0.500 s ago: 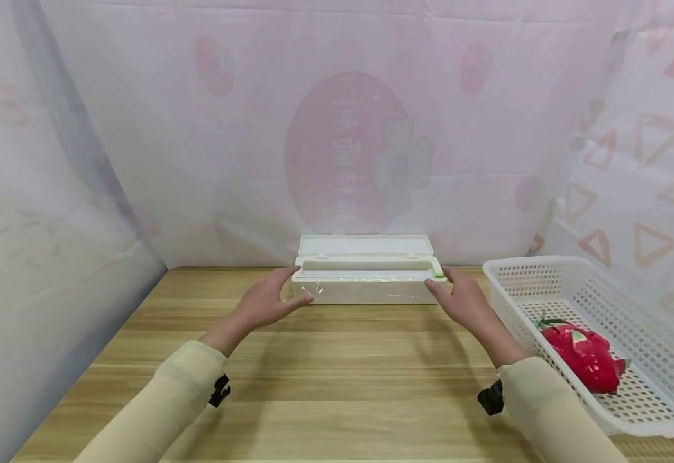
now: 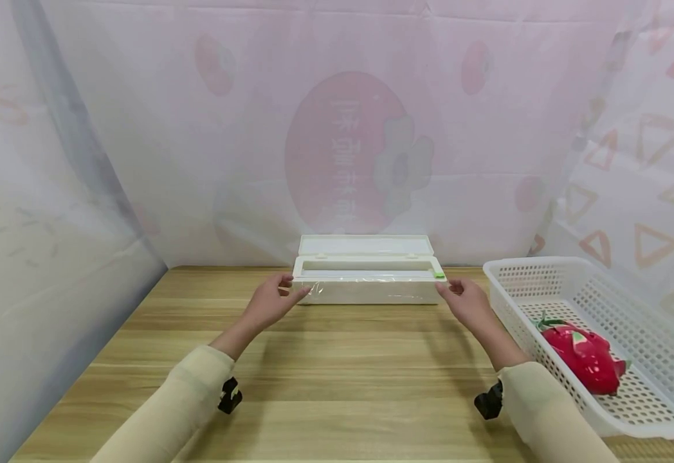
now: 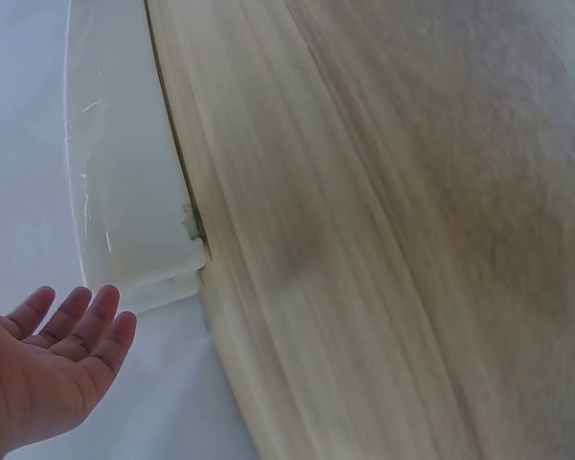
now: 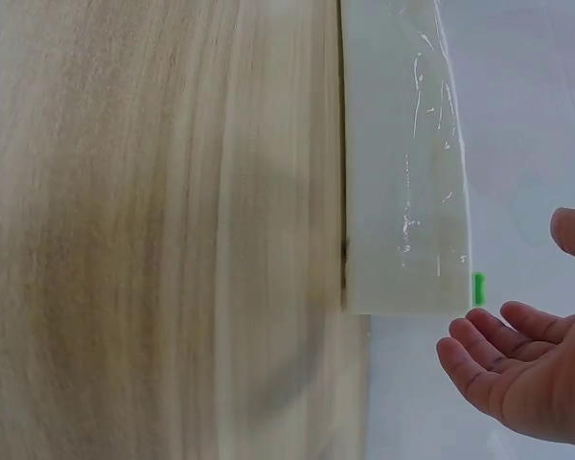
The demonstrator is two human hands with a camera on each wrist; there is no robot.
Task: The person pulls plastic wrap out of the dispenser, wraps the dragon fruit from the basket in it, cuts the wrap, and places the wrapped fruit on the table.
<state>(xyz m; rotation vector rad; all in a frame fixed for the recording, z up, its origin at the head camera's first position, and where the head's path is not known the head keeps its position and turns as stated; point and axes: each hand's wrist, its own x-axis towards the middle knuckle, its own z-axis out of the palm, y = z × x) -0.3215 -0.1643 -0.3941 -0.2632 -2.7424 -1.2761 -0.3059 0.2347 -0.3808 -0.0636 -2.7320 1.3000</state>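
Observation:
A long white cling film dispenser [image 2: 366, 292] stands at the back of the table, its lid [image 2: 366, 245] raised behind it. Clear film drapes over its front, catching the light. A small green slider [image 2: 439, 275] sits at its right end. My left hand [image 2: 271, 299] is at the left end, thumb by the front corner and fingers loosely bent. In the left wrist view its fingertips [image 3: 125, 328] are right by the end wall. At the opposite end is my right hand [image 2: 465, 301], fingers relaxed and half bent, with its fingertips [image 4: 476, 316] close to the slider in the right wrist view.
To the right, a white perforated basket [image 2: 536, 334] holds a shiny red dragon fruit [image 2: 586, 360] with green tips. Pale printed cloth [image 2: 233, 161] hangs behind the wooden table [image 2: 343, 379] and along both sides.
Both hands have drawn back slightly toward me, and their fingers, earlier stretched along the dispenser's ends, are more bent. My left forearm has shifted a little right. The dispenser stays put.

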